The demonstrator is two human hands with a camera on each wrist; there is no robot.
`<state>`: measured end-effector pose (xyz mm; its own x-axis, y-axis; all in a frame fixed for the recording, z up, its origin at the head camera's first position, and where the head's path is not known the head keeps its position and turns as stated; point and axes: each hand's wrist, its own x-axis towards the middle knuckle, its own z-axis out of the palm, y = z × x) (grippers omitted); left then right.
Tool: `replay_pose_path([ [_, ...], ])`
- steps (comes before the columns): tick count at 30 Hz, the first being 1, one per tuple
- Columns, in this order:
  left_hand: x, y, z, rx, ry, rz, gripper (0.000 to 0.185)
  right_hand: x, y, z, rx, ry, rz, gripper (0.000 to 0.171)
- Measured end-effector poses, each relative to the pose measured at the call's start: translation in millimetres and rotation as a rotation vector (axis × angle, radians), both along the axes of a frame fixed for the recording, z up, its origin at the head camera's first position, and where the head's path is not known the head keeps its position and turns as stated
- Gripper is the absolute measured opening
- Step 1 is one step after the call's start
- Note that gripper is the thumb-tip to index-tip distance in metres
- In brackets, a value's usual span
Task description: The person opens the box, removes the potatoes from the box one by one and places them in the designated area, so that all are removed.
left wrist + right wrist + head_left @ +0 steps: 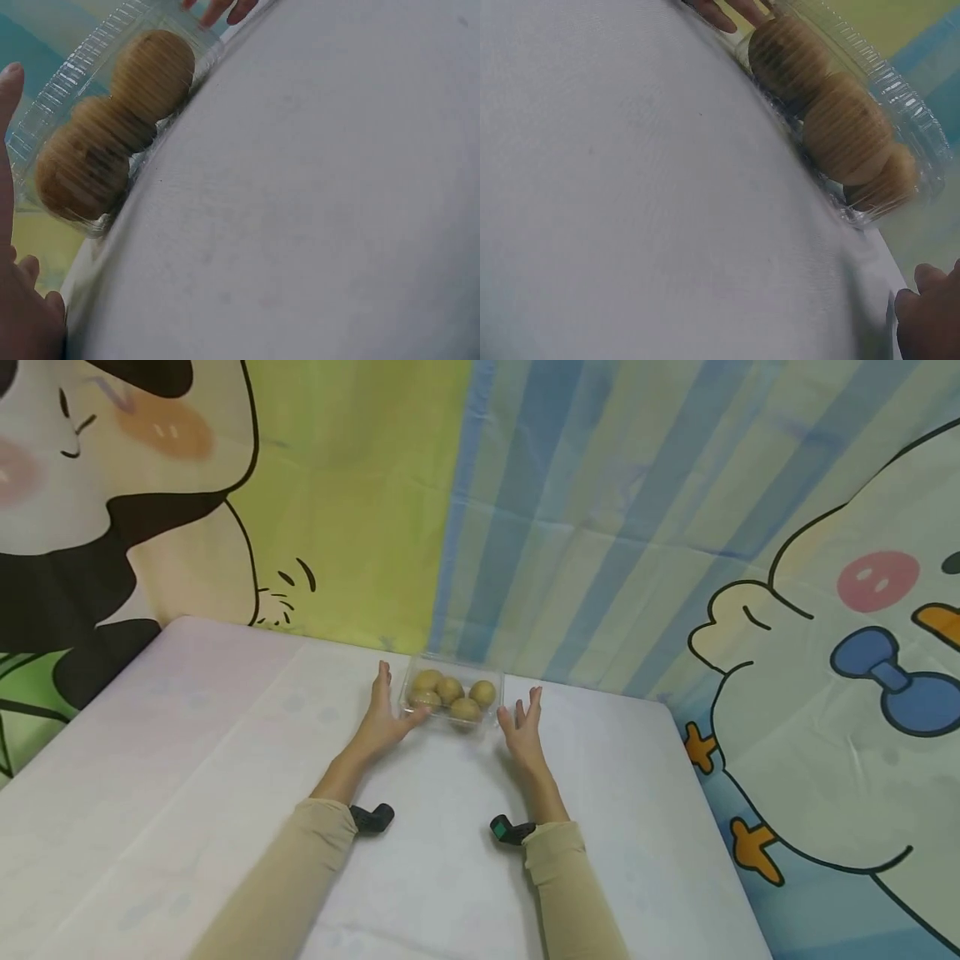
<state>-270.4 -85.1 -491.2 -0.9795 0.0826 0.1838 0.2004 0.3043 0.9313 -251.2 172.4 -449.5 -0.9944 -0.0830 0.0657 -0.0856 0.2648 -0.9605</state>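
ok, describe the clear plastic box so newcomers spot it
On the flat white table, look to the far edge, by the striped blue fabric. Between the bare left hand and bare right hand sits a clear rectangular plastic box. It alone is see-through, showing round brownish pieces.

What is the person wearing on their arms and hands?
The left sleeve and right sleeve are long and plain tan. A dark, chunky, bent gadget sticks out by each cuff: the left gadget looks all dark, while the right gadget shows a little green patch. The left hand and right hand wear no gloves.
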Motion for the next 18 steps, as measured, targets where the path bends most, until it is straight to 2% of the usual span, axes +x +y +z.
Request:
replay_pose_path([
  [2, -0.7, 2.6, -3.6, -0.011, -0.022, -0.011, 0.115, -0.8, -3.6, -4.0, -0.015, -0.007, 0.018, 0.091],
  [7, -4.5, 5.5, -7.6, -0.067, -0.018, -0.035, 0.117, -5.5, -12.2, -8.9, -0.052, -0.005, 0.054, 0.101],
  [13, -7.4, 7.5, -7.9, -0.098, 0.006, -0.052, 0.118, -8.3, -16.3, -9.4, -0.013, -0.009, 0.051, 0.107],
  [18, -5.7, 5.6, -8.3, -0.169, -0.025, -0.044, 0.12, -3.8, -21.1, -9.8, 0.006, -0.035, 0.029, 0.112],
])
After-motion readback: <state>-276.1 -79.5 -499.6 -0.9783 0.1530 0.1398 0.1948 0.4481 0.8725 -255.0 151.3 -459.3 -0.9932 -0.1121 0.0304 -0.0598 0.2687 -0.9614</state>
